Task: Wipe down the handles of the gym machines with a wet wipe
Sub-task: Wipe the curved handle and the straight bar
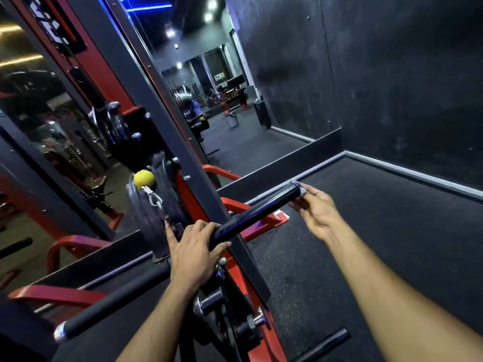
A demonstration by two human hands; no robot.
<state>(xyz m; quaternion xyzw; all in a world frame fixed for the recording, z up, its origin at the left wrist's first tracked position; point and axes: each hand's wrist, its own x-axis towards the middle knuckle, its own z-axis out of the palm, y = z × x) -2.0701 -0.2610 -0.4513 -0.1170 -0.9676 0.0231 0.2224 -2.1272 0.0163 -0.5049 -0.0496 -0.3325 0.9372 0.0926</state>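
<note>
Black handle (257,212) crosses mid-frame; left hand (194,253) curls round its near end to steady it, right hand (317,214) pinches the wipe (300,190) over its far tip. Next, probably, draw the wipe back along the handle

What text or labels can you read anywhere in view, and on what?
None reads clearly.
White lettering on the red machine upright: cropped and blurred, unreadable.
Small sign in the mirror: too small to read.
Print on the reflected person's shirt: blurred.
</note>
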